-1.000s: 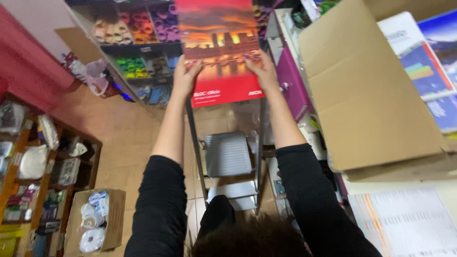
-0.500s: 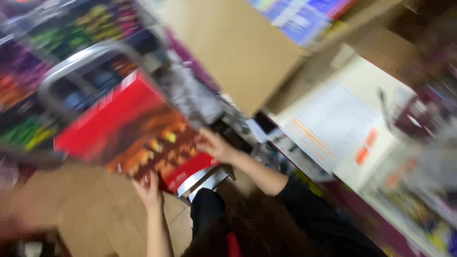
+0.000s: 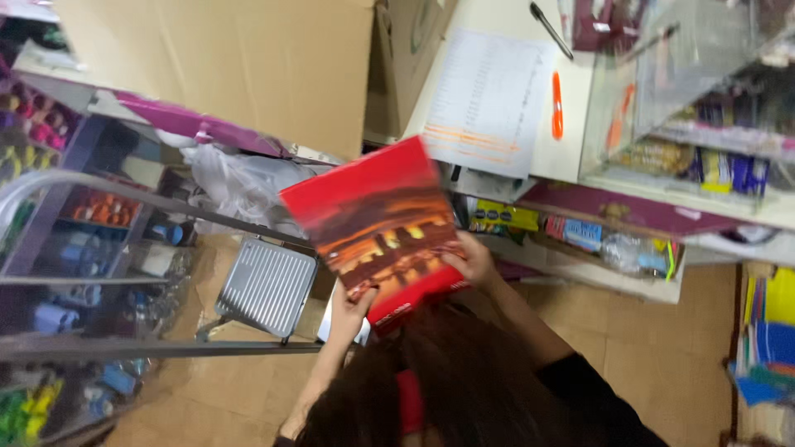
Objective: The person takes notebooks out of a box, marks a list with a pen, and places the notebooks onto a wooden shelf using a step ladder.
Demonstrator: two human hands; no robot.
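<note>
A flat red pack (image 3: 381,228) with a glowing orange-and-dark scene printed on it is held tilted above the step ladder (image 3: 267,285); left hand (image 3: 354,302) and right hand (image 3: 472,261) fingers clamp its near edge.

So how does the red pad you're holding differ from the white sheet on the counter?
The red pad is thick, picture-covered and tilted in the air, gripped by the left hand and right hand. The white sheet is thin, mostly pale and lies flat on the counter, untouched. Both are rectangular.
</note>
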